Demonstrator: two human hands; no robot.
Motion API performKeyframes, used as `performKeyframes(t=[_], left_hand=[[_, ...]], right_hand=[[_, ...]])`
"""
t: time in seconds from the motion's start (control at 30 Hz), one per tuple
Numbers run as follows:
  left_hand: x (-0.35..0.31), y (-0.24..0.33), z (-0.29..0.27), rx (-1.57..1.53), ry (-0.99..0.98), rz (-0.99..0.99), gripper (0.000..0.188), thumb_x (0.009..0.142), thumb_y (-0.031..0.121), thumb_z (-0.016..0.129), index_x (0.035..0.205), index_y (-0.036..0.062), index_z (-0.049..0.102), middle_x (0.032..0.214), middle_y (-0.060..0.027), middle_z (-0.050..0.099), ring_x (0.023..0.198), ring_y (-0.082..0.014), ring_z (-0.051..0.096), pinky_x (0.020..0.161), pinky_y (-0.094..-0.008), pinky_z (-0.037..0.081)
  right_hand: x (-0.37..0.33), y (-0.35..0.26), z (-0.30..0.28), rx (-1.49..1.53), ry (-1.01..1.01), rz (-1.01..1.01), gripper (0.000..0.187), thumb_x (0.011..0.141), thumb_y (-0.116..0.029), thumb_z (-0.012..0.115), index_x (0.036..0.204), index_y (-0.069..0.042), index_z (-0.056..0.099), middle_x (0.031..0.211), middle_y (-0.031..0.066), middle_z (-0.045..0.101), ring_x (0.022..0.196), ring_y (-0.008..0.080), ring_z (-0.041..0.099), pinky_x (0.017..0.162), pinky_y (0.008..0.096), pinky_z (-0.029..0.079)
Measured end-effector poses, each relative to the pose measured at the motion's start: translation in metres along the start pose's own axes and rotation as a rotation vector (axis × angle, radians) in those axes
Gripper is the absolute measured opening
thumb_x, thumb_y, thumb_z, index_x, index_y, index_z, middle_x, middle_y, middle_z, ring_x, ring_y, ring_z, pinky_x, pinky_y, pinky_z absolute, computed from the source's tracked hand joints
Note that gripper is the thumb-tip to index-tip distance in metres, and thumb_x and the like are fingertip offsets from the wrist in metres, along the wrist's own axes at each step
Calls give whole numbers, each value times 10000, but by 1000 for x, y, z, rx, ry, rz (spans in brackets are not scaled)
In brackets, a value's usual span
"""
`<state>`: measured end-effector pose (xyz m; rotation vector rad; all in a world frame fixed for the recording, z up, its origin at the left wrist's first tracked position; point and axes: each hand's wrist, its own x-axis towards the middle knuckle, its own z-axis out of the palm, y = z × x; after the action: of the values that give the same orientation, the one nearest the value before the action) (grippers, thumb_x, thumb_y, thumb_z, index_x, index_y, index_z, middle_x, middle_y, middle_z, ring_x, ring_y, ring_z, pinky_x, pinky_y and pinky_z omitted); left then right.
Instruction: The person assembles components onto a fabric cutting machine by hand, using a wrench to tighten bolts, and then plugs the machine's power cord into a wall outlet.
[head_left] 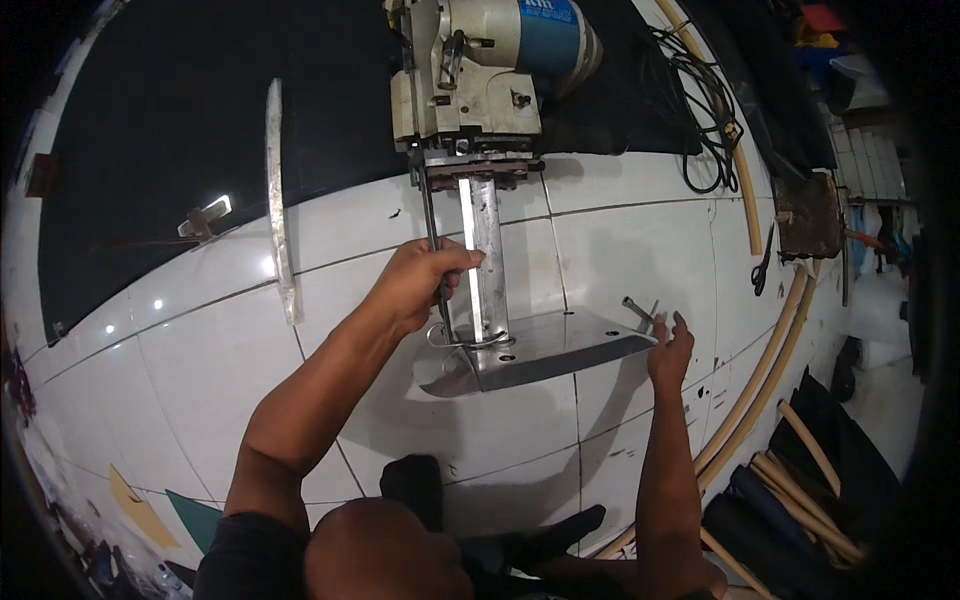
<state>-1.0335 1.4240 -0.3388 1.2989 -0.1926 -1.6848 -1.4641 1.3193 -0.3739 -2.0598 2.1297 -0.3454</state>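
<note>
A fabric cutting machine (465, 80) with a blue-and-cream motor lies on the tiles in front of me. Its upright metal stand (488, 225) runs toward me to a flat, shiny base plate (545, 340). My left hand (425, 280) is wrapped round the thin dark rod (431, 215) alongside the stand, its thumb resting against the stand. Close to the right end of the plate, my right hand (672, 345) grips a small metal wrench (638, 309) in its fingertips. A bent wire guard (440, 338) sits where stand and plate meet.
Black fabric (200, 100) covers the far tiles. A long metal strip (280, 200) lies to the left. Coiled black cable (710, 120), scissors (763, 265) and cardboard tubes (755, 365) are on the right. Dark fabric rolls (770, 510) lie at lower right.
</note>
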Motion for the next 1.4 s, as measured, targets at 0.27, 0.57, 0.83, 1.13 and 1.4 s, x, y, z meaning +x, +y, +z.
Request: performKeyframes(t=[0.27,0.57,0.83,1.13,1.4], left_hand=[[-7,-3,-6,-46,57,-30,224,762,206,779,722,126,574,659,38,502,589,-84,449,567,-248,326],[-8,2,-8,-79,58,-81,223,747,218,787,724,127,585,652,44,498,600,-79,439,585,-249,312],[-2,-7,2,-94,39,-45,211,751,197,783,758,118,588,651,47,494,594,-74,412,573,-245,289],[-9,0,7,51,62,3,201,801,192,749,797,96,573,686,42,496,606,-74,410,571,-248,317],[-13,5,0,105,60,-52,212,787,215,752,798,81,587,722,19,502,659,-90,426,587,-256,331]], right_hand=[[-5,2,21,157,-297,23,426,903,-244,639,1248,-8,553,1028,201,590,897,295,619,797,373,503],[25,-36,21,71,-385,71,251,851,-141,642,1045,9,587,857,127,642,763,222,624,724,345,501],[43,-35,20,-79,-536,-53,344,762,-226,699,981,0,561,819,159,613,719,301,604,708,404,494],[82,-55,-23,-85,-979,-123,345,730,-220,724,938,-26,528,814,140,618,756,267,621,729,387,508],[103,-113,-72,462,-1111,-8,99,884,-109,603,914,-46,533,759,29,555,640,128,535,634,294,499]])
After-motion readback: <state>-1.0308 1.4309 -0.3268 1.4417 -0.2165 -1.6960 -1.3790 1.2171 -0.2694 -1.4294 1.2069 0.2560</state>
